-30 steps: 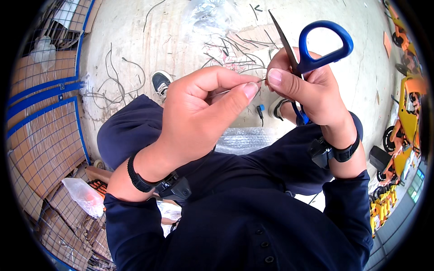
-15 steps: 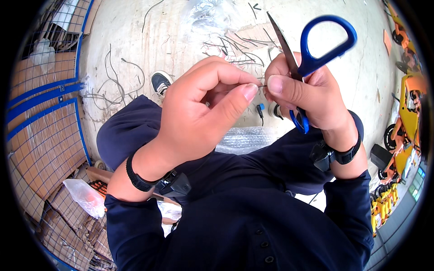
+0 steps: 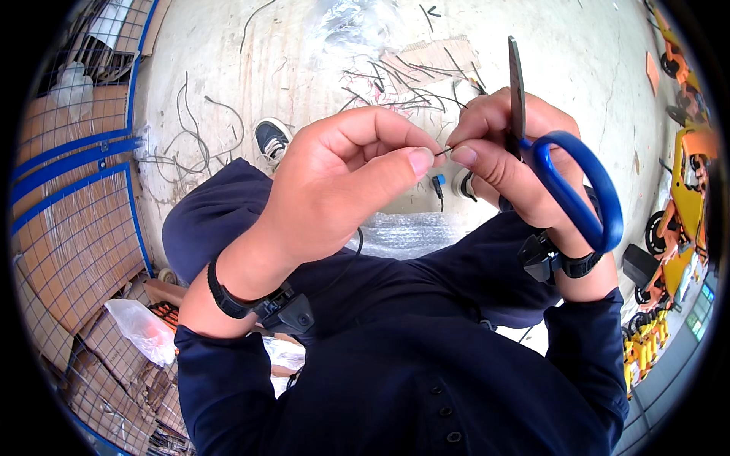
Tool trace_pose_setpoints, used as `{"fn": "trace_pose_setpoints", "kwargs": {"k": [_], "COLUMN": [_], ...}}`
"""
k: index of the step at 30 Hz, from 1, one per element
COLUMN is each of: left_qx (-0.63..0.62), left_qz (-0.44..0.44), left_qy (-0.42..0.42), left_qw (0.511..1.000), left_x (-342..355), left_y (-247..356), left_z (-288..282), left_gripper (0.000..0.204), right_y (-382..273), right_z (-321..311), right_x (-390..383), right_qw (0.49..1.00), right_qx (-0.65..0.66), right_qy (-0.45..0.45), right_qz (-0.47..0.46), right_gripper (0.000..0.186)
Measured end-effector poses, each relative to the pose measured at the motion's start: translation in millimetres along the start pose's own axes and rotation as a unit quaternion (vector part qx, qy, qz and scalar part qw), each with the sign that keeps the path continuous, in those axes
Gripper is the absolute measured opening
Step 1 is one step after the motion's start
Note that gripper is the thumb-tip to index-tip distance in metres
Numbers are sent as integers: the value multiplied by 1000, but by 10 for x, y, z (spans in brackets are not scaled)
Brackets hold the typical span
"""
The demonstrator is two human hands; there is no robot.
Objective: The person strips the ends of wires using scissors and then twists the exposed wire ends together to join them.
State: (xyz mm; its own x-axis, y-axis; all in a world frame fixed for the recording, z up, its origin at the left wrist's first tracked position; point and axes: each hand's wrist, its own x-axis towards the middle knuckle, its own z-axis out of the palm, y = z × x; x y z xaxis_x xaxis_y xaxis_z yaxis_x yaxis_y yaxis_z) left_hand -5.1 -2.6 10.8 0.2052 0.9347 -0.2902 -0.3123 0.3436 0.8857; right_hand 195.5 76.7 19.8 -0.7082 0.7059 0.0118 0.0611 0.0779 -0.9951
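Note:
My left hand [image 3: 346, 171] pinches a thin dark cable [image 3: 443, 152] between thumb and forefinger. The thumb and forefinger of my right hand [image 3: 517, 152] close on the cable's other side, so a short piece shows between the fingertips. Blue-handled scissors [image 3: 578, 186] also sit in my right hand, one blade pointing up and away, the handle loop lying over the wrist side. Part of the scissors is hidden behind the hand. Below my left hand a length of cable hangs over my dark trousers.
Cut cable pieces [image 3: 411, 76] lie over cardboard on the floor ahead, near clear plastic film [image 3: 353, 30]. A blue-tipped connector [image 3: 438, 186] lies between my feet. Looser cable [image 3: 199, 140] lies left. A blue wire cage [image 3: 80, 152] stands left; yellow-orange wheeled machines [image 3: 688, 182] line the right.
The scissors have turned in my right hand: the handle swung down toward the wrist and the blade now stands more upright. My fingertips have parted slightly, showing more cable.

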Motion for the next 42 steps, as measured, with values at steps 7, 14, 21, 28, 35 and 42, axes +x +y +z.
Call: {"fn": "trace_pose_setpoints", "kwargs": {"k": [7,14,21,28,35,42], "left_qx": [14,13,-1,27,-2,72], "left_qz": [42,45,44,78,115,119], "left_qy": [18,60,83,62,114,145], "left_qw": [999,997,996,995,987,980], "left_x": [-6,-24,-66,-25,-42,-25], "left_y": [-48,-56,-14,-84,-9,26], "left_z": [0,24,97,11,-99,-246], "left_gripper": [13,11,8,6,8,8], "right_y": [36,62,99,103,1465,3907], "right_z": [-21,-1,4,-35,-528,-453], "right_x": [-1,-20,-15,23,459,-202], "right_qw": [999,999,996,996,950,801], "right_qx": [-41,-31,-58,70,-174,-436], "right_qy": [-10,-4,-24,37,165,13], "right_qz": [-31,-21,-71,44,201,411], "right_gripper": [12,11,11,29,36,37]}}
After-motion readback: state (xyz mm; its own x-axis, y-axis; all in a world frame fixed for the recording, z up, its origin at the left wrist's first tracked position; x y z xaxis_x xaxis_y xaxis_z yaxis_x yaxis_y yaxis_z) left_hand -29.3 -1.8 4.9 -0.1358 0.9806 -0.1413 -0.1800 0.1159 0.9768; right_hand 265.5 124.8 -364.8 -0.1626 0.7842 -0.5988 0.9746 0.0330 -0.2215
